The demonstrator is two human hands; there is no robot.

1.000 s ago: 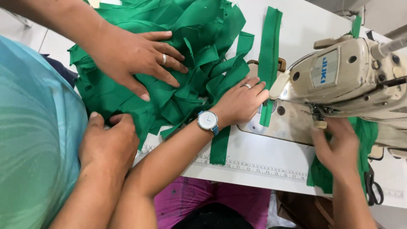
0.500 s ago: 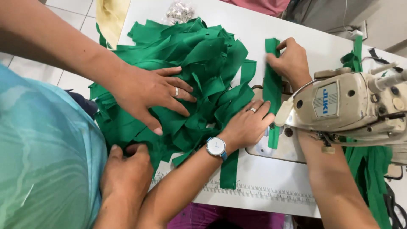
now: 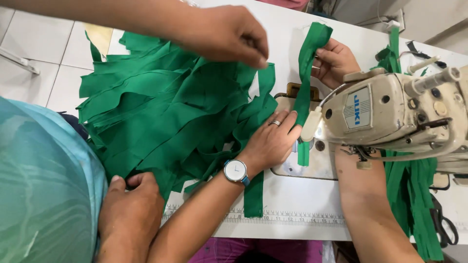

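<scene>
Green cloth covers most of the white table (image 3: 292, 204): a loose pile of green fabric pieces (image 3: 165, 112) lies left of the cream sewing machine (image 3: 390, 112). The person's right hand (image 3: 336, 61) reaches past the machine head, its fingers closed around the upper end of a long green strip (image 3: 308, 63). This strip hangs down from the grip to the machine bed just in front of the needle area. The left hand (image 3: 270, 141), wearing a wristwatch (image 3: 236, 171) and a ring (image 3: 276, 123), rests flat with fingers stretched out on the pile's right edge, fingertips touching the strip's lower part. A co-worker in a teal top stands at the left. One co-worker's hand (image 3: 224, 31) hovers over the pile with fingertips pinched together, and the other co-worker's hand (image 3: 129, 209) presses on the pile's near edge. More green strips (image 3: 414, 190) hang beside the machine on the right.
</scene>
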